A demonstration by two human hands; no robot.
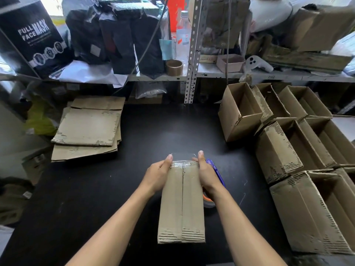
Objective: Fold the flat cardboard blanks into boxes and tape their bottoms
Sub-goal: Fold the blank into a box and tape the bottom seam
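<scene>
A folded cardboard box (pixel 182 204) stands bottom-up on the black table (pixel 96 189) in front of me, its two bottom flaps meeting in a centre seam. My left hand (pixel 158 172) grips its far left edge and my right hand (pixel 206 173) grips its far right edge. Both thumbs press a strip of clear tape (pixel 183 160) across the far end; part of the strip sticks out past the edge. A blue tape dispenser (pixel 215 169) lies behind my right hand, its roll partly hidden by my wrist. Flat blanks (pixel 88 129) are stacked at the left.
Several folded open boxes (pixel 288 143) crowd the right side of the table. A metal shelf (pixel 192 76) at the back holds black packages, a used tape core (pixel 174 67), a bottle and more cardboard. A yellow bag (pixel 40 116) sits at the far left.
</scene>
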